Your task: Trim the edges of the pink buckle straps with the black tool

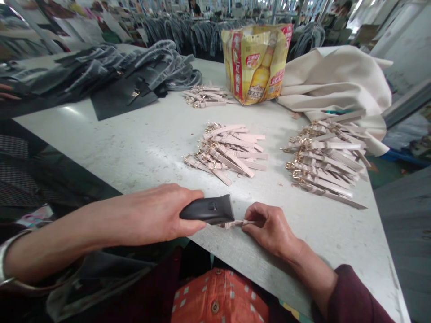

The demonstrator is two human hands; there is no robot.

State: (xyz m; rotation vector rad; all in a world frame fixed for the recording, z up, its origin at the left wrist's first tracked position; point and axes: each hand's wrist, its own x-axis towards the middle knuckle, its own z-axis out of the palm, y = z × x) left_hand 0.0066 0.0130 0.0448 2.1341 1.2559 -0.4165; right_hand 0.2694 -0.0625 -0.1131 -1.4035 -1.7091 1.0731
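Observation:
My left hand (168,214) is wrapped around a black handheld tool (208,210), whose wide end points right, above the table's front edge. Under and beside that end lies a small pale pink strap (235,223). The strap's right part is pinched between the thumb and fingers of my right hand (269,228). Further back on the table (158,148) is a pile of pink straps with gold buckles (232,150). A second pile of such straps (330,157) lies at the right.
A yellow printed bag (257,63) stands at the back beside a small strap pile (207,95). Cream material (336,80) is heaped behind the right pile. Black pieces with plastic-wrapped handles (124,85) cover the back left. Part of another person's hand (6,92) shows at the left edge.

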